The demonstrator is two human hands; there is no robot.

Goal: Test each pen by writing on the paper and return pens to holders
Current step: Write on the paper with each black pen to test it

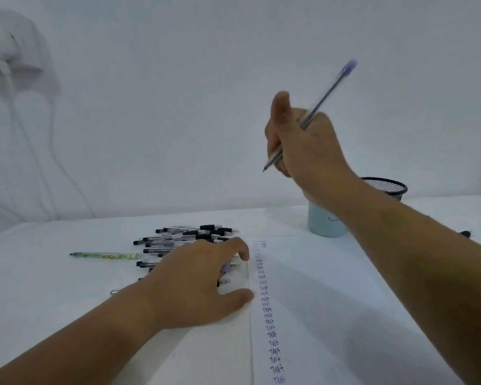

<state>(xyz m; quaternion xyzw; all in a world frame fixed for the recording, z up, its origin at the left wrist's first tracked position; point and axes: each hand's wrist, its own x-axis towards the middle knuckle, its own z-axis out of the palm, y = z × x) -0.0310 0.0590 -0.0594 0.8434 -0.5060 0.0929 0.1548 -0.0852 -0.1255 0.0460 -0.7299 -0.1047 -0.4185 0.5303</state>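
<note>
The right hand point(297, 140) is clamped on a blue-capped pen point(329, 88), raised above the table's point(53, 284) far edge, near the light blue holder point(324, 220) and black mesh holder point(388, 187). The pen looks light, rigid and smooth (likely slippery) — take it at the lower barrel. The left hand point(197, 282) rests on the pen pile point(186, 237), beside the paper point(331, 301) — whether it grips a pen cannot be determined.

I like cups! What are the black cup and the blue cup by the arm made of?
The black cup looks like metal wire mesh: the wall shows through a fine grid of holes. The blue cup looks smooth and solid, with a soft matte sheen, perhaps ceramic or plastic; the picture cannot settle which.
</note>
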